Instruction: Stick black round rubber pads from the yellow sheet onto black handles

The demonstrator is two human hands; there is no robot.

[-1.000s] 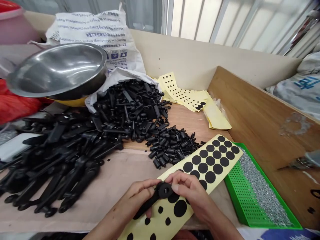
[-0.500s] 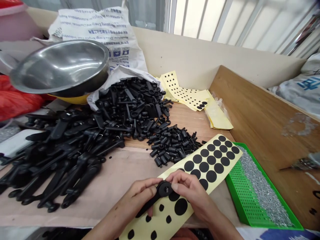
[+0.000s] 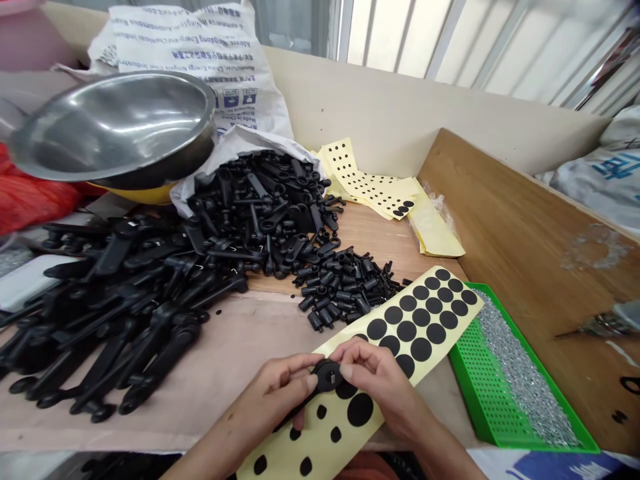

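Observation:
A black plastic crank handle (image 3: 328,376) is held above the sticker sheet, its round end up, with a small metallic spot showing in it. My left hand (image 3: 283,387) is closed around the handle's arm, thumb lying at the edge of the round end. Thumb and fingers of my right hand (image 3: 375,373) are pinched together at the opposite edge; what they grip is hidden. Beneath both hands lies a pale yellow sheet (image 3: 367,437) of black round stickers (image 3: 360,409), with several small dark shapes on its near part.
Black handles (image 3: 155,320) are heaped at left, and more parts (image 3: 265,207) spill from a white sack (image 3: 200,53). Small black cylinders (image 3: 340,287) lie mid-table. A green tray (image 3: 483,393) of metal pieces stands right. A steel bowl (image 3: 120,127) and sticker sheets (image 3: 370,187) are farther back.
The view has shifted slightly. Both hands keep nearly the same pose at the round end, and the crank handle looks turned a little. Nothing has been let go.

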